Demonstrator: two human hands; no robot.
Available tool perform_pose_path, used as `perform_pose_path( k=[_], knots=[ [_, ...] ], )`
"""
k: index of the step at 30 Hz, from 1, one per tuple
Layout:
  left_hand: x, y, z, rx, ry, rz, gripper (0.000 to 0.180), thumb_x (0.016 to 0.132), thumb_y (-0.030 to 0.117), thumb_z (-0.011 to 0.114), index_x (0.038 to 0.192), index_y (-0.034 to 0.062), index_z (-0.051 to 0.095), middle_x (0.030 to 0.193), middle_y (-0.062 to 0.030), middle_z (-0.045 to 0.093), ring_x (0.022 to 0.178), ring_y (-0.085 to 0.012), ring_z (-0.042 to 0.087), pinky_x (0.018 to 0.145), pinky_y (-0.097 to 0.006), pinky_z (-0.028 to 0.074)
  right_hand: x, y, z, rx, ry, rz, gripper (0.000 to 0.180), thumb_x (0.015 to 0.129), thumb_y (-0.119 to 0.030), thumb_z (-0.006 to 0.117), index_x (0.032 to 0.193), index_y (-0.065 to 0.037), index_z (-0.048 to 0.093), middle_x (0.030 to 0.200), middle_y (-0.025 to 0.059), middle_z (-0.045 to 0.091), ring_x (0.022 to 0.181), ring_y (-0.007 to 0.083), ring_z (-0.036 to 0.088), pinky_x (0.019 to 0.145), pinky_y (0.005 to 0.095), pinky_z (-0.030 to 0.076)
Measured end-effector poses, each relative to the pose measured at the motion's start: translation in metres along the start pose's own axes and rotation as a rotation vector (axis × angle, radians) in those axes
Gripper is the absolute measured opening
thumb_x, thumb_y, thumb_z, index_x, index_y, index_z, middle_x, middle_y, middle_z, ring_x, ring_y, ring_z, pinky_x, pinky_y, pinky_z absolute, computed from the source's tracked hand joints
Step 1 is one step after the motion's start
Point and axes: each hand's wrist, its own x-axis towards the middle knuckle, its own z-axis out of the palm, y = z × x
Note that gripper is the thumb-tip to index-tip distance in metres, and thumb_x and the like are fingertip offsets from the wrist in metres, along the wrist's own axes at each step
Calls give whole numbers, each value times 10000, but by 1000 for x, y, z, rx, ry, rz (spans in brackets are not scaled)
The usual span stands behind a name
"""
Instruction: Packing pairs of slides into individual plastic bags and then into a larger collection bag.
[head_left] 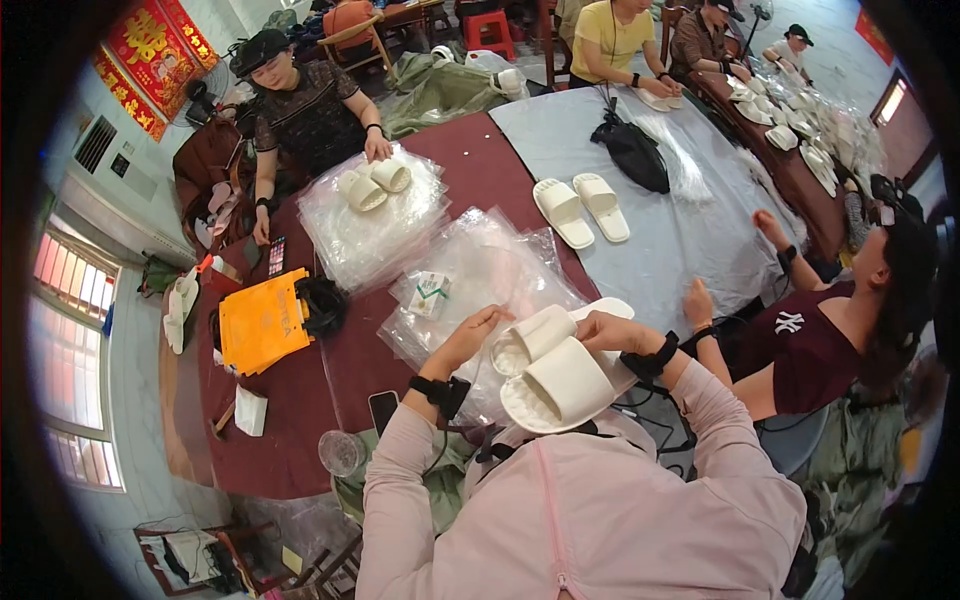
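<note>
My right hand [606, 331] grasps a pair of white slippers [565, 385] before my chest, near the tabletop [300, 430] edge. My left hand [476, 337] is just beside them, over plastic bags [490, 265]; I can't tell whether it pinches anything.

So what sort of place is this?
Probably a small slipper workshop: white slippers at the right hand, stacked clear plastic bags, and many more slippers heaped at the far right.

Close before us we have two cream-white slippers [572, 387], side by side, wide straps [545, 331] uppermost, textured footbeds [527, 405] showing.
</note>
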Motion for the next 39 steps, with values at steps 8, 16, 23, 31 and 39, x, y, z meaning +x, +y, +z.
perform_pose_path(
  k=[8, 16, 23, 31, 39],
  knots=[
    [21, -10, 14, -235, -33, -45, 328, 972, 233, 397, 1251, 99, 504, 1218, -37, 515, 1138, -142, 439, 996, -266, 314, -2, 15, -2, -133, 155, 39, 227, 804, -195, 641, 913, 0, 680, 724, 0, 657, 657, 59, 536, 620, 239, 446],
    [11, 5, 35, 278, -29, -13, 427, 934, 97, 342, 1358, 110, 388, 1351, -215, 406, 1293, -319, 336, 1053, -331, 255, 26, 60, 24, -379, 490, -78, 206, 804, -198, 592, 780, -1, 648, 643, 141, 575, 590, 206, 537, 586, 335, 432],
    [0, -9, 37, 629, 8, 252, 488, 876, 46, 383, 1357, 128, 382, 1268, -367, 370, 1200, -494, 349, 1053, -467, 238, 28, 75, 45, -704, 705, -274, 119, 741, -168, 592, 755, -79, 669, 711, 91, 578, 756, 263, 536, 830, 388, 375],
    [-8, 0, 40, 760, 74, 167, 454, 932, 46, 339, 1384, 93, 323, 1371, -248, 349, 1325, -382, 242, 1107, -407, 146, 31, 85, 59, -758, 832, -261, 119, 737, -163, 592, 745, -71, 666, 761, 91, 593, 848, 247, 557, 901, 392, 357],
    [-11, -6, 40, 739, 101, 280, 445, 926, 43, 353, 1371, 73, 343, 1364, -208, 379, 1319, -367, 264, 1101, -410, 157, 26, 81, 69, -798, 974, -228, 114, 727, -179, 612, 723, -75, 659, 799, 100, 605, 847, 256, 564, 920, 415, 344]
  ],
)
